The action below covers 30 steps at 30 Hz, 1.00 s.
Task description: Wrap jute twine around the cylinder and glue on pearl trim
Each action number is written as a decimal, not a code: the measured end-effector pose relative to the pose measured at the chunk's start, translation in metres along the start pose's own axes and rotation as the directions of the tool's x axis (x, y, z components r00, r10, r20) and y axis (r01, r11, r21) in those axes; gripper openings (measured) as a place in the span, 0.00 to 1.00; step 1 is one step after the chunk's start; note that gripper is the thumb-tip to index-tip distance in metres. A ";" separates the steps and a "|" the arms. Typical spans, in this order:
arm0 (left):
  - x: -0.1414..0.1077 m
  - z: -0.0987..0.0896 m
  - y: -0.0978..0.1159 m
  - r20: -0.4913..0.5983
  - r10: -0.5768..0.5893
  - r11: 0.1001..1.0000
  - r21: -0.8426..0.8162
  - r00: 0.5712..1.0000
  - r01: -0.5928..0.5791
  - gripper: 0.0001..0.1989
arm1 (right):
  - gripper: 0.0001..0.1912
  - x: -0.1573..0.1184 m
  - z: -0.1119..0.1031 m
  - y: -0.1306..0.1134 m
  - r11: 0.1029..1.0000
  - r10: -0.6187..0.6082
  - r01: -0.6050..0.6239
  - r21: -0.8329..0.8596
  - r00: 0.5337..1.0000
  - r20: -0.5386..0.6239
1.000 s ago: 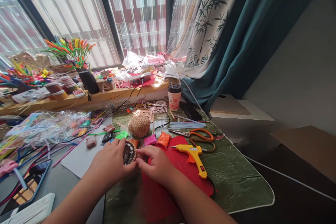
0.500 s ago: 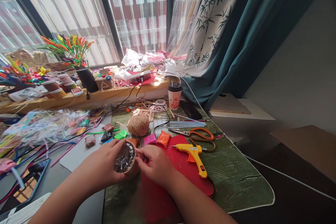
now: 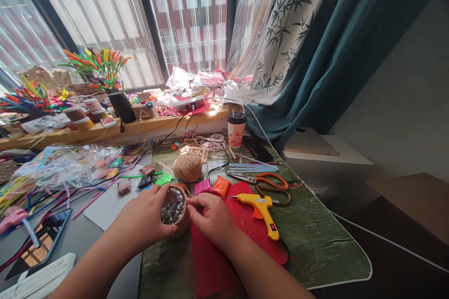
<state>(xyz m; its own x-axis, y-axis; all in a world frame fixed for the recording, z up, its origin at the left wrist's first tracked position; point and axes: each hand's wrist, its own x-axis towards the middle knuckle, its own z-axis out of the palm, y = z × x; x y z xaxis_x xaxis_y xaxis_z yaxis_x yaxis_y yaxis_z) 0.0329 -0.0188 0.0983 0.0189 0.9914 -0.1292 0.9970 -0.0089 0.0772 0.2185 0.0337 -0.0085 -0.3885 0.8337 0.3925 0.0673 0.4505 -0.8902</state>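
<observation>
My left hand (image 3: 149, 215) is wrapped round a small round cup (image 3: 173, 205) with a twine-like rim, its open, dark, shiny inside tilted toward me. At the cup's right edge, the thumb and fingers of my right hand (image 3: 208, 215) are pinched together; whatever they hold is too small to make out. Behind the cup lies a ball of twine (image 3: 187, 167). A yellow glue gun (image 3: 261, 208) rests on red felt (image 3: 213, 261) to the right, with orange-handled scissors (image 3: 271, 182) just beyond it.
Pink (image 3: 202, 187) and orange packets (image 3: 220, 187) lie behind my hands. Further back are pale glue sticks (image 3: 252, 168), a phone (image 3: 257, 149) and a lidded paper cup (image 3: 236, 129). Plastic-wrapped craft supplies (image 3: 70, 168) and a tablet (image 3: 42, 240) are on the left; black cords cross the table.
The whole view has shifted slightly. The cup is turned a little in my left hand, and my right hand remains at its edge.
</observation>
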 end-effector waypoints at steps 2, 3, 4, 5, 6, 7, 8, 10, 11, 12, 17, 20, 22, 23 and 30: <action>0.002 0.001 0.000 -0.007 0.018 1.000 0.023 1.000 -0.017 0.38 | 0.10 0.000 0.000 0.000 1.000 0.021 -0.021 0.007 1.000 -0.001; 0.002 0.002 -0.001 -0.013 0.029 0.999 0.035 0.999 -0.029 0.38 | 0.10 0.001 0.000 -0.001 1.000 0.030 -0.030 0.007 1.000 0.000; 0.003 0.002 -0.001 -0.019 0.040 0.998 0.044 0.999 -0.039 0.38 | 0.10 0.001 0.000 -0.001 0.999 0.036 -0.036 0.005 0.999 0.003; 0.004 0.002 -0.002 -0.023 0.049 0.998 0.047 0.999 -0.048 0.38 | 0.10 0.001 -0.001 -0.001 0.999 0.039 -0.039 0.003 0.999 0.004; 0.004 0.003 -0.002 -0.025 0.056 0.998 0.043 0.998 -0.055 0.40 | 0.10 0.001 -0.001 -0.002 0.999 0.039 -0.039 0.003 0.999 0.007; 0.005 0.003 -0.003 -0.024 0.062 0.998 0.032 0.998 -0.062 0.41 | 0.10 0.001 -0.001 -0.002 0.999 0.037 -0.037 0.004 0.999 0.012; 0.005 0.003 -0.004 -0.023 0.067 0.998 0.018 0.997 -0.067 0.43 | 0.10 0.001 -0.001 -0.002 1.000 0.031 -0.031 0.005 0.999 0.016; 0.005 0.002 -0.006 -0.024 0.084 0.996 -0.006 0.996 -0.085 0.44 | 0.10 0.000 -0.001 -0.002 1.000 0.010 -0.010 0.005 1.000 0.021; 0.006 0.002 -0.007 -0.023 0.098 0.995 -0.013 0.995 -0.098 0.44 | 0.10 0.000 -0.001 -0.002 1.000 -0.001 0.001 0.006 1.000 0.023; 0.006 0.002 -0.008 -0.020 0.111 0.994 -0.014 0.994 -0.111 0.43 | 0.10 -0.001 0.000 -0.002 1.000 -0.011 0.011 0.009 1.000 0.025; 0.008 0.006 -0.013 -0.068 0.168 0.986 0.019 0.983 -0.167 0.40 | 0.10 -0.001 0.001 0.000 0.999 -0.022 0.020 0.031 0.999 0.043; 0.009 0.010 -0.014 -0.106 0.230 0.973 -0.009 0.967 -0.232 0.37 | 0.10 0.000 0.001 0.001 0.999 -0.027 0.025 0.037 0.998 0.053; 0.010 0.010 -0.014 -0.100 0.262 0.964 -0.016 0.960 -0.265 0.38 | 0.10 0.000 0.001 0.001 0.999 -0.030 0.028 0.041 0.998 0.051; 0.011 0.009 -0.015 -0.094 0.276 0.960 -0.014 0.956 -0.279 0.38 | 0.10 0.000 0.001 0.002 0.999 -0.029 0.027 0.042 0.998 0.048; 0.015 0.005 -0.017 0.017 0.294 0.955 -0.026 0.956 -0.294 0.42 | 0.09 0.000 0.000 0.003 0.999 -0.022 0.021 0.042 0.999 0.023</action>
<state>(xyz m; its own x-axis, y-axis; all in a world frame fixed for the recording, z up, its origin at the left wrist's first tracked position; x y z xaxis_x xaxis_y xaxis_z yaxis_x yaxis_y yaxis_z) 0.0161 -0.0039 0.0904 0.3128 0.9426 -0.1171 0.9451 -0.2966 0.1372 0.2183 0.0351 -0.0112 -0.4108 0.8158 0.4070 0.0200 0.4544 -0.8906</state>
